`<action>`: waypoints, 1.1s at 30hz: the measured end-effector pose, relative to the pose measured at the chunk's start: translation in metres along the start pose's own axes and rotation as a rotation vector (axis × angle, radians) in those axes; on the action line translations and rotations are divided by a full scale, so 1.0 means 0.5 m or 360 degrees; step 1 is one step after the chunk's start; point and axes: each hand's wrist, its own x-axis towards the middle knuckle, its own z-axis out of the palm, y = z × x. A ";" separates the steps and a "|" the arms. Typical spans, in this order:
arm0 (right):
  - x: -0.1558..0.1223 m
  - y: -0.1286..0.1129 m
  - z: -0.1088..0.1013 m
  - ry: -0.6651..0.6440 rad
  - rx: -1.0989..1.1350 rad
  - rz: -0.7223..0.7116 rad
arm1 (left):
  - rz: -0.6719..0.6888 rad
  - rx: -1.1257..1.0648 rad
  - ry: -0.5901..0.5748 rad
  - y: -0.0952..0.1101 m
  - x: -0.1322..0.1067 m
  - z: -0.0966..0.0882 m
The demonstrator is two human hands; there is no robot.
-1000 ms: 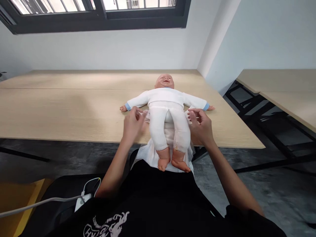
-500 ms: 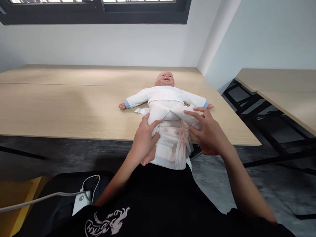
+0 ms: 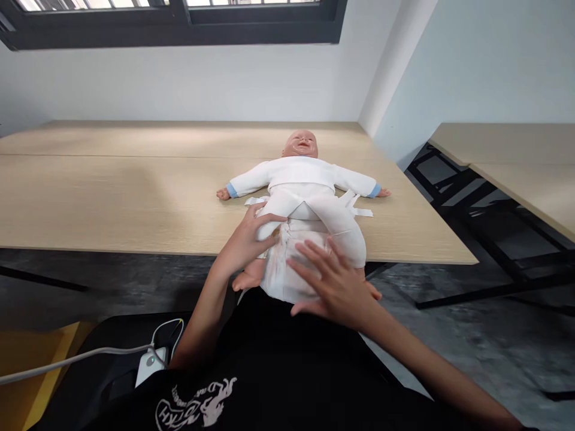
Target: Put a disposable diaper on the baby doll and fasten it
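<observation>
Baby doll [image 3: 300,173] lies with its long axis square to the near edge of the bench [image 3: 135,197]; left grip [image 3: 247,239] closed round its thigh, right grip [image 3: 335,287] open, flat on the diaper [image 3: 275,281], nearer that edge.

Left hand [image 3: 247,239] curled, fingers wrapped forward, right hand [image 3: 335,287] open, palm down, fingers spread wide

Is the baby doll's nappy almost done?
About halfway, it looks. Done: the white nappy is under the baby doll. In hand: the left hand grips the doll's leg, and the right hand lies on the nappy. Left: the white side strips lie loose and unfastened on the table.
</observation>
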 end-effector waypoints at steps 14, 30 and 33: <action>-0.022 -0.061 0.073 0.0177 -0.0156 -0.0228 | 0.0041 -0.0109 -0.0093 -0.019 0.007 -0.008; 0.350 0.315 0.008 0.0075 0.0718 0.0583 | 0.0053 -0.0045 0.0212 -0.035 0.006 0.036; 0.350 0.363 0.062 -0.0175 0.1121 0.0814 | 0.0042 0.0021 0.0194 -0.027 -0.003 0.047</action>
